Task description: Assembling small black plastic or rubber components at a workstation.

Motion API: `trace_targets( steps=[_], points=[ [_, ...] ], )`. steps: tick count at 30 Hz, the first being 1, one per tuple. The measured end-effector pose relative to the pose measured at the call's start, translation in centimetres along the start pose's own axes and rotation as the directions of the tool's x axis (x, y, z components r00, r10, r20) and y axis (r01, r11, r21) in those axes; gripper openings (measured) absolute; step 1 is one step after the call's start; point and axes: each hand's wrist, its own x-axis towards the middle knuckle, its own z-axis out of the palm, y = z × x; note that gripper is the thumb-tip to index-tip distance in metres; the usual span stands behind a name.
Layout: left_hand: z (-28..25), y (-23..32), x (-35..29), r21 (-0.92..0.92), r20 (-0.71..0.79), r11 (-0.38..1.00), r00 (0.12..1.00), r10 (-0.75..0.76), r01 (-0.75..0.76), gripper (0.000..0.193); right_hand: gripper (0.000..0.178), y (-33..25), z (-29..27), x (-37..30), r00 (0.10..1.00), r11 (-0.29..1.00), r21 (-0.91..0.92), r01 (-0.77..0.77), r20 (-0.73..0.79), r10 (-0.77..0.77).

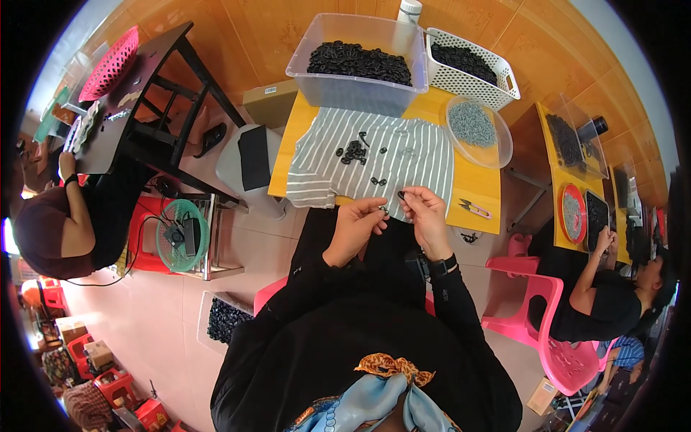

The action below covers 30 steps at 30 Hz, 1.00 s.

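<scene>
My left hand (358,225) is closed in a pinch near the front edge of the yellow table, a tiny part between its fingertips, too small to name. Beside it, my right hand (430,218) pinches a small black oval piece (402,194) between thumb and forefinger. Both hands are over the near edge of a grey-and-white striped cloth (425,162). On that cloth lie a heap of small black oval rings (353,152), a few loose black pieces (378,181) nearer my hands, and a few small grey parts (407,153).
Behind the cloth stand a clear bin (353,93) and a white perforated basket (507,90), both holding black pieces. A round clear tub (504,155) of grey parts is at right, with pink-handled snips (475,209) nearer me. Other people work at tables on both sides.
</scene>
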Motion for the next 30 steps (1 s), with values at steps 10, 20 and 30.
trace_targets(
  steps=[10,20,30],
  points=[
    [-0.6,0.0,-0.4,0.008,-0.002,1.000,1.000,0.029,-0.029,0.024,0.009,0.6,-1.6,0.7,0.905,0.599,-0.720,0.350,0.096,-0.415],
    [-0.7,0.1,-0.5,0.019,-0.004,1.000,1.000,0.014,-0.014,0.023,0.006,1.3,-1.1,2.0,0.828,0.059,-0.922,0.384,0.315,-0.464],
    [-0.6,-0.2,-0.9,0.005,-0.003,0.999,1.000,0.031,-0.031,0.023,0.006,2.1,-2.3,1.7,0.738,0.244,-0.833,0.497,0.257,-0.624]
  ],
)
